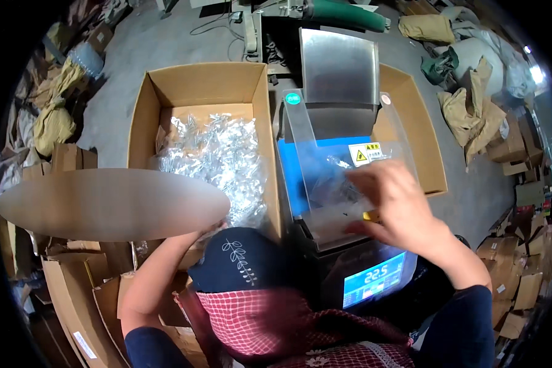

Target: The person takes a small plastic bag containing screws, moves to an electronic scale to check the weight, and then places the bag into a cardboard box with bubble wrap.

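My right hand (402, 205) is over the clear plastic cover (300, 122) of a machine, thumb and fingers apart, with nothing seen between them. Small clear bags of metal parts (340, 187) show through the cover, just left of my fingers. My left forearm (156, 270) reaches to the near edge of an open cardboard box (202, 76). A blurred oval patch covers most of my left hand (193, 236), so its fingers are hidden. Many clear bags of shiny metal hardware (221, 159) lie heaped in that box.
The machine has a lit blue screen (374, 279) and a raised metal plate (339, 64). Another cardboard box (414, 116) stands behind it at right. Navy embroidered cloth (242, 260) and red checked cloth (257, 319) sit close below. Flattened cartons (73, 300) and sacks (426, 27) lie around.
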The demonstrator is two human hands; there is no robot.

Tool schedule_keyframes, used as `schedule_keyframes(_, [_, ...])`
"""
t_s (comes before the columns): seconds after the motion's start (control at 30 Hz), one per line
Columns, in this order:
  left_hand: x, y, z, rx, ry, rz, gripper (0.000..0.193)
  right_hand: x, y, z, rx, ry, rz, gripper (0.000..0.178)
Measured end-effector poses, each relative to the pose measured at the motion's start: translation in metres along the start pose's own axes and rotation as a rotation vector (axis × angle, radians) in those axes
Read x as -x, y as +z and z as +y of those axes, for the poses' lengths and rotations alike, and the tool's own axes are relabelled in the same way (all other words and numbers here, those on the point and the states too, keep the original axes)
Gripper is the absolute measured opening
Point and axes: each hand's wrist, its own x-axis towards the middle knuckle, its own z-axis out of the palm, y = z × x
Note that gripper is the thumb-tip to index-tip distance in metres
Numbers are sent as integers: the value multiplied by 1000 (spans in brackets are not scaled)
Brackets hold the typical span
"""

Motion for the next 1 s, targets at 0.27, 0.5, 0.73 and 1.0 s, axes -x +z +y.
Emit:
schedule_keyframes(0.27, [8, 15, -1, 542, -222, -510, 64, 2, -2, 6, -955, 427, 89, 39])
schedule_keyframes(0.5, [26, 31, -37, 700, -371, -694, 103, 37, -34, 83, -92, 242, 335, 21])
schedule_keyframes(0.73, [-20, -33, -64, 1050, -671, -951, 95, 236, 50, 180, 112, 886, -793, 23])
schedule_keyframes(1.0, [-77, -49, -101, 741, -453, -1074, 70, 370, 239, -2, -645, 286, -1123, 25])
